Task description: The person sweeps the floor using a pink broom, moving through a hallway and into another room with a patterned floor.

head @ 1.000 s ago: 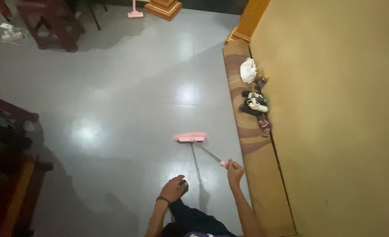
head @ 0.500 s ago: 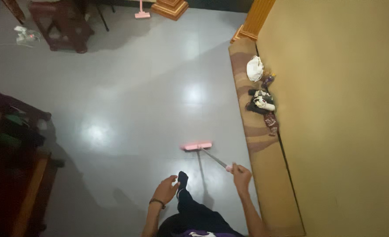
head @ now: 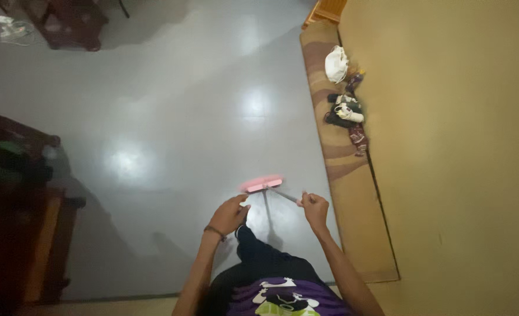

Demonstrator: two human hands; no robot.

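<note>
One right hand (head: 316, 208) is gripping the broom (head: 262, 184) handle end, fingers closed around it; light, stiff, likely easy single-handed. Left hand (head: 230, 215) is hanging loosely curled, holding nothing.

A pink broom head (head: 261, 184) on a silvery handle with a pink grip lies over the glossy grey floor tiles (head: 171, 105). The runner rug (head: 344, 164) carries brown and tan wavy bands, beside a mustard-yellow wall (head: 458, 146). On the rug sit a white bag (head: 335, 63) and black-and-white shoes (head: 344, 111). The person's shirt (head: 283, 295) is purple with a white and green print
</note>
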